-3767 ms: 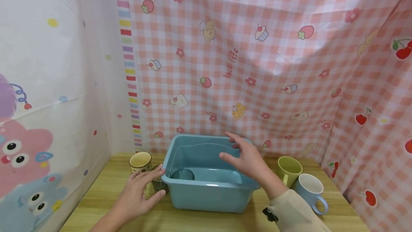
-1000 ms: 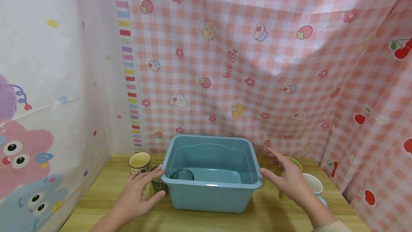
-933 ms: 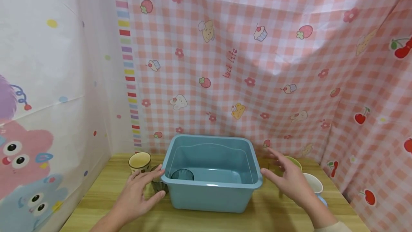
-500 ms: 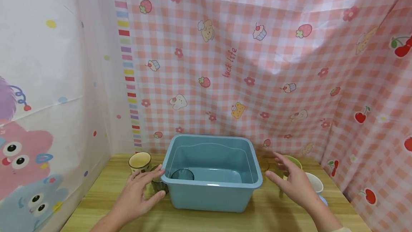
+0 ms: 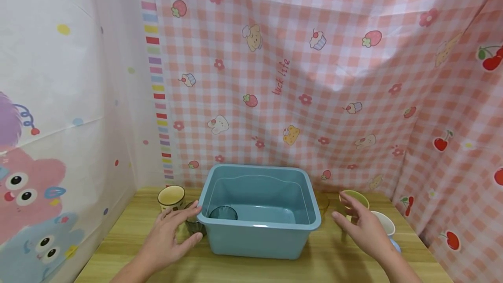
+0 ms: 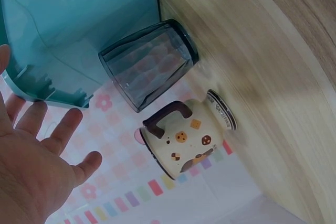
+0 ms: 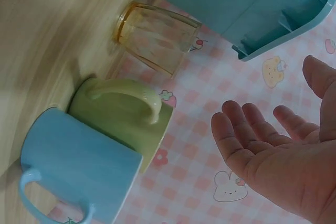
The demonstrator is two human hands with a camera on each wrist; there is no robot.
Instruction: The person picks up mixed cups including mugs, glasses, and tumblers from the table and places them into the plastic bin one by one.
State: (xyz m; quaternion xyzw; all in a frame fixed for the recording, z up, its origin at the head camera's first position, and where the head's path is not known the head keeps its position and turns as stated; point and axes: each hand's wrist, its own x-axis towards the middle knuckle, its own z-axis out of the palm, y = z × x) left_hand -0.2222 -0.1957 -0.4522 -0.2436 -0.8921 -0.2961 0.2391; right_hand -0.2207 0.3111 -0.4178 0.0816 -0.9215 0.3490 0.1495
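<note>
A blue plastic basin (image 5: pixel 257 243) stands mid-table, with a dark teal glass (image 5: pixel 223 213) inside at its left. My left hand (image 5: pixel 163 237) has its fingers spread, fingertips at the basin's left rim; whether they press on it I cannot tell. Behind that hand are a dark grey-blue glass (image 6: pixel 149 65) and a cream mug (image 6: pixel 181 141) with cookie prints and a brown handle. My right hand (image 5: pixel 363 230) hovers right of the basin, fingers loosely extended, holding nothing. Nearest it are a green mug (image 7: pixel 118 111), a light blue mug (image 7: pixel 79 156) and an amber glass (image 7: pixel 157 38).
Everything stands on a wood-grain table (image 5: pixel 251 272). A pink checked curtain (image 5: pixel 275 77) hangs close behind the basin and along the right side. A white printed curtain (image 5: pixel 70 99) borders the left.
My right hand has moved from above the basin out to its right side, then drifted farther right toward the mugs. The left hand and basin have stayed in place.
</note>
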